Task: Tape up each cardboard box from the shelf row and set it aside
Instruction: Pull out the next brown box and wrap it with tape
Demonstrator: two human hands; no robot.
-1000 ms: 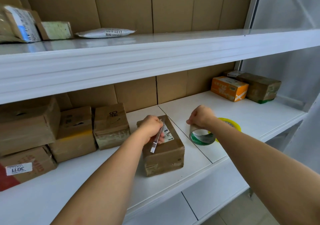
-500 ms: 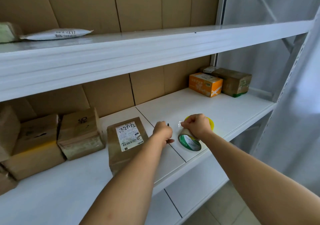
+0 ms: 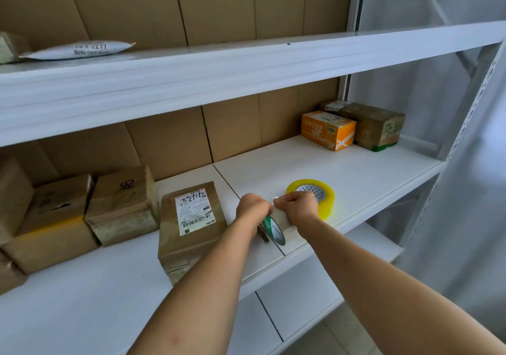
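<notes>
Both hands together over the shelf (image 3: pixel 342 174) edge: left hand (image 3: pixel 253 208) curled around what looks like a small cutter, mostly hidden, right hand (image 3: pixel 297 207) pinching the clear tape roll with the green core (image 3: pixel 273 230), knuckles almost touching. Likely freeing or trimming the tape end; too small to tell for sure. Just behind the right hand, a second roll, yellow (image 3: pixel 325 193), lying flat. Just left of the left hand, the labelled cardboard box (image 3: pixel 191 226), apart from both hands, glossy tape showing on its near side; whether the top seam is closed, cannot tell. Further left, a row of brown boxes (image 3: pixel 82 209) touching one another, seemingly waiting their turn. Well off to the right and back, an orange box (image 3: pixel 327 130) beside a taped brown box (image 3: pixel 377 124), probably the set-aside pile. By that reading, only an early share finished, most of the row left. On the upper shelf, a white mailer (image 3: pixel 79 50).
</notes>
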